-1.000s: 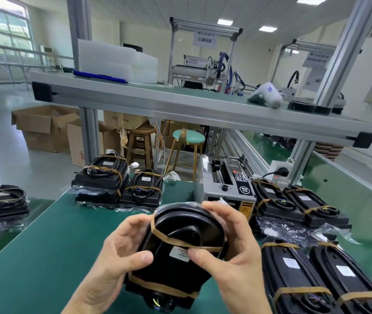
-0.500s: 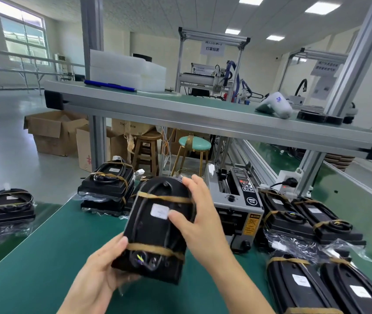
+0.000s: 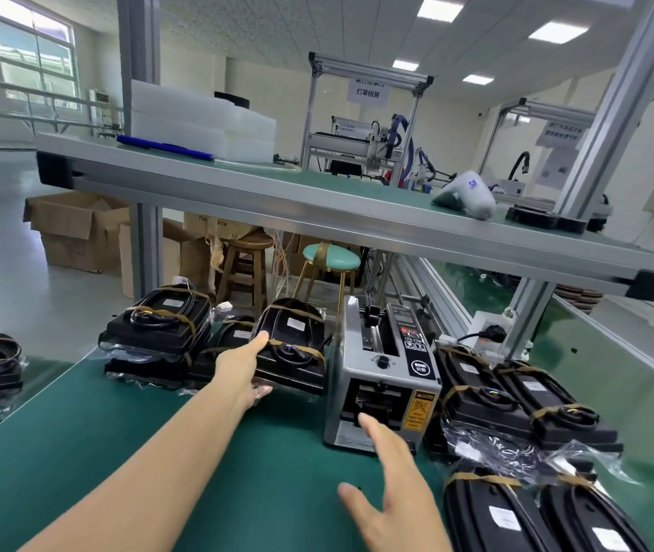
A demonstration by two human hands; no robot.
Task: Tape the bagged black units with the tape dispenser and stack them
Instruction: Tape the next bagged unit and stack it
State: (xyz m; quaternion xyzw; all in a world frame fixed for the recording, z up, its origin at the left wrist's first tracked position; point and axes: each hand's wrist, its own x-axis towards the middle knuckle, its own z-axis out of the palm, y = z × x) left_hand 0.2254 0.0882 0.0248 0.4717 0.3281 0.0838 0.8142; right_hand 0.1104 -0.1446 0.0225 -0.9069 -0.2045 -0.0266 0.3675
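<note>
Taped black unit (image 3: 291, 344) sits gripped at its near edge by left hand (image 3: 242, 366); right hand (image 3: 391, 472) hovers, fingers spread.

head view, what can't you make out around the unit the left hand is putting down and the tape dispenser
- Head view: the unit under the left hand hides whatever it rests on.
- Tape dispenser panel text: too small to read.
- Dispenser outlet: the right hand partly covers it; no tape discernible.
- Nearest bagged units: cut off by the bottom edge.

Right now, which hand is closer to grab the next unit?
Probably the right hand: it is open and empty beside the units at the right, while the left hand holds the taped unit on the stack.
</note>
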